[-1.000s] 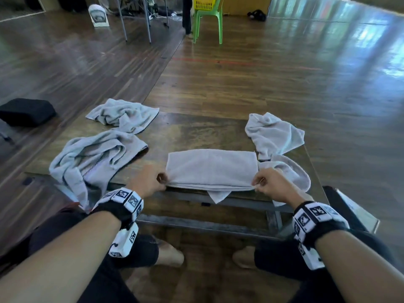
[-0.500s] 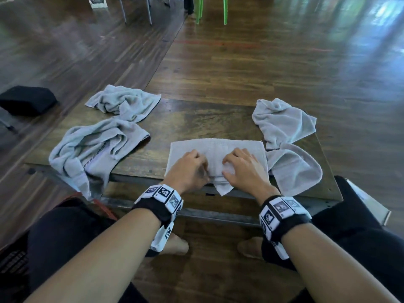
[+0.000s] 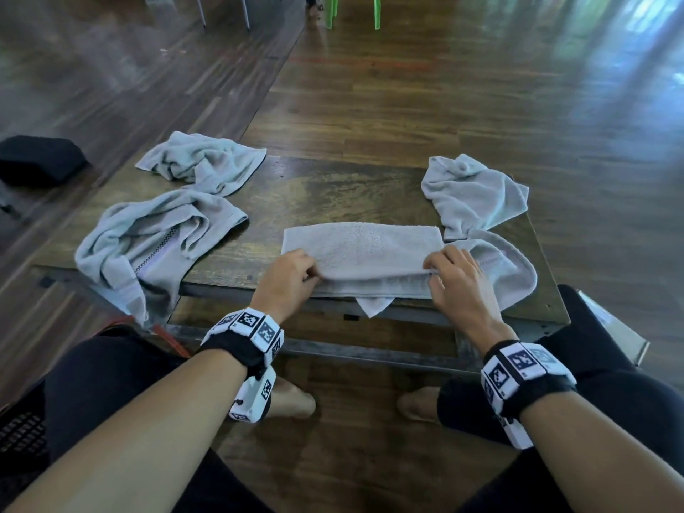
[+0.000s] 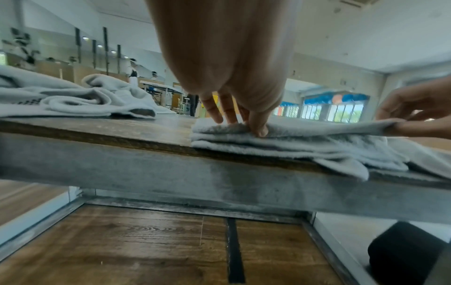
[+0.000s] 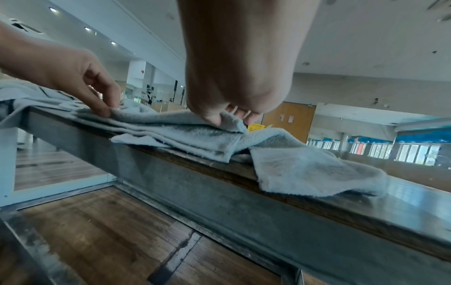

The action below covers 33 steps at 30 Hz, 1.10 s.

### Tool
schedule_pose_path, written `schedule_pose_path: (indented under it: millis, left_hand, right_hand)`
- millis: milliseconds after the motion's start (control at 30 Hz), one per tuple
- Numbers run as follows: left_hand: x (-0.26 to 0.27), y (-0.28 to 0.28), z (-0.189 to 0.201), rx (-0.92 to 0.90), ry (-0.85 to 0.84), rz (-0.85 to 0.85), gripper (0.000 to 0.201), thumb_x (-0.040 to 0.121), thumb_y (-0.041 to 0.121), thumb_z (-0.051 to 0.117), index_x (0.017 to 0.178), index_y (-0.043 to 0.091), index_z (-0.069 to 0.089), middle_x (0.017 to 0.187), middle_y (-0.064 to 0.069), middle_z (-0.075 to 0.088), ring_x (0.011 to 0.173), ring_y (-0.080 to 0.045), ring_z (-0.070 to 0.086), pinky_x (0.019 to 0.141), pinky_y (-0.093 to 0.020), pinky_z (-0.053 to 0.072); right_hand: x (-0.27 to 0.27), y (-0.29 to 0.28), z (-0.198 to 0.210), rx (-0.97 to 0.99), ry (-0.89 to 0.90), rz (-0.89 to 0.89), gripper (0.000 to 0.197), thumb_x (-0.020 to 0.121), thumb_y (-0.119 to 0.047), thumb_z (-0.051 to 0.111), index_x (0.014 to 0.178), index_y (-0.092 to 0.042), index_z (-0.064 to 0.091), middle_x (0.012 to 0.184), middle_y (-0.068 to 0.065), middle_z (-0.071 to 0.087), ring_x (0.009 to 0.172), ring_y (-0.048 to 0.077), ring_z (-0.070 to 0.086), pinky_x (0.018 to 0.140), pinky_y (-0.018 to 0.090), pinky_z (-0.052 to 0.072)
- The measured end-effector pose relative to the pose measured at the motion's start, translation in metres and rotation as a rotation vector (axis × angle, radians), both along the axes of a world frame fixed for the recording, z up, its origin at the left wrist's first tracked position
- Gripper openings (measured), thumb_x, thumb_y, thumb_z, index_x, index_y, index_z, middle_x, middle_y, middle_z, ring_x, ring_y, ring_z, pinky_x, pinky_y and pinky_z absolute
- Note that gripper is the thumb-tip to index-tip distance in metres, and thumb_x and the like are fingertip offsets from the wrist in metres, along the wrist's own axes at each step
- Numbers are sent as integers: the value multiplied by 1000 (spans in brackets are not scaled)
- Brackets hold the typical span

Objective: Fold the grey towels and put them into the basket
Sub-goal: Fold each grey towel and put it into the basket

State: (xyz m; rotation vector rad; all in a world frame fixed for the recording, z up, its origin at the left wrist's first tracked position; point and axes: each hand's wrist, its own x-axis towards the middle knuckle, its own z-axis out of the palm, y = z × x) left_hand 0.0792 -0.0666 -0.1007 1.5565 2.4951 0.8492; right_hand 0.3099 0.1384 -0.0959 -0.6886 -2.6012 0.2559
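Note:
A grey towel (image 3: 362,249) lies folded into a long strip at the near edge of the low wooden table (image 3: 333,194), with one corner hanging over the edge. My left hand (image 3: 314,272) pinches the upper layer at its left end, thumb on the near edge (image 4: 240,125). My right hand (image 3: 433,270) pinches the same layer at the right end (image 5: 229,119). The layer is raised a little between them. A yellow basket (image 5: 256,128) shows small and far behind the table in the right wrist view.
Crumpled grey towels lie at the table's near left (image 3: 155,238), far left (image 3: 207,164), far right (image 3: 473,194) and near right (image 3: 510,268), the last touching the folded one. A black bag (image 3: 40,164) sits on the floor at left. Green chair legs (image 3: 351,12) stand far ahead.
Half a second ago both hands pressed the middle of the folded towel. They have since slid apart to its two ends and taken hold of the upper layer's near edge.

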Motion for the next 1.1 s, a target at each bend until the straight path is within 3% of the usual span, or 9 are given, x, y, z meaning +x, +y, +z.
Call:
schedule_pose_path:
  millis: [133, 300, 400, 500, 700, 800, 900, 1000, 1100]
  left_hand:
    - [2, -9, 4, 138, 95, -55, 9, 83, 5, 69, 84, 12, 64, 91, 0, 58, 82, -15, 55, 74, -27, 49]
    - [8, -20, -7, -18, 179, -116, 16, 79, -2, 65, 84, 13, 60, 93, -1, 57, 85, -17, 54, 70, -28, 44]
    - [7, -19, -13, -107, 140, -118, 21, 78, -5, 61, 87, 13, 59, 95, 0, 55, 88, -17, 52, 75, -33, 47]
    - [5, -20, -15, -123, 104, -96, 22, 80, -7, 60, 90, 12, 61, 97, 0, 57, 91, -17, 52, 78, -30, 46]
    - [-2, -24, -16, -151, 64, -89, 23, 77, -6, 65, 89, 14, 64, 93, 2, 58, 87, -16, 55, 77, -29, 47]
    - [-1, -23, -14, -155, 79, -74, 16, 77, 5, 62, 82, 20, 58, 87, 5, 56, 82, -14, 51, 75, -33, 50]
    - [1, -15, -11, -82, 94, -15, 7, 84, 15, 57, 86, 20, 54, 91, 4, 54, 87, -13, 48, 75, -30, 47]
    - [-3, 11, -14, -64, 167, 10, 11, 90, 23, 49, 98, 18, 55, 104, 3, 53, 98, -15, 47, 84, -32, 49]
    - [-2, 43, -11, -10, 113, 42, 21, 91, 23, 50, 111, 16, 52, 119, -1, 52, 110, -20, 47, 94, -36, 47]
  right_hand:
    - [13, -2, 9, 44, 103, 50, 16, 89, -4, 60, 103, -9, 64, 101, 7, 54, 95, 26, 54, 77, 38, 51]
    - [23, -5, -10, 42, -76, 62, 17, 86, -2, 66, 98, -14, 63, 98, 4, 54, 91, 26, 53, 73, 44, 52]
    - [20, -7, -13, 9, -123, 15, 16, 87, -1, 64, 96, -14, 62, 99, 4, 55, 91, 26, 53, 74, 43, 51]
    - [14, -6, -9, -26, -166, -51, 12, 90, -3, 59, 94, -14, 59, 98, 5, 53, 91, 25, 50, 73, 40, 47]
    - [11, -6, -5, -142, -314, -119, 28, 81, 3, 59, 95, -20, 51, 97, -1, 48, 95, 23, 47, 69, 35, 42]
    - [8, -5, 9, -262, -390, -180, 24, 77, -10, 61, 94, -26, 53, 96, -4, 50, 95, 22, 50, 73, 35, 43]
    - [0, -9, 24, -259, -219, -256, 9, 82, -22, 55, 90, -23, 58, 97, -2, 55, 95, 24, 52, 78, 40, 48]
    - [-22, -13, 29, -197, -74, -243, 15, 88, -23, 54, 103, -21, 55, 113, 1, 52, 109, 23, 47, 87, 43, 47]
    - [-60, -17, 26, -103, -59, -90, 29, 90, -23, 55, 119, -17, 54, 129, 3, 47, 119, 23, 45, 98, 41, 44]
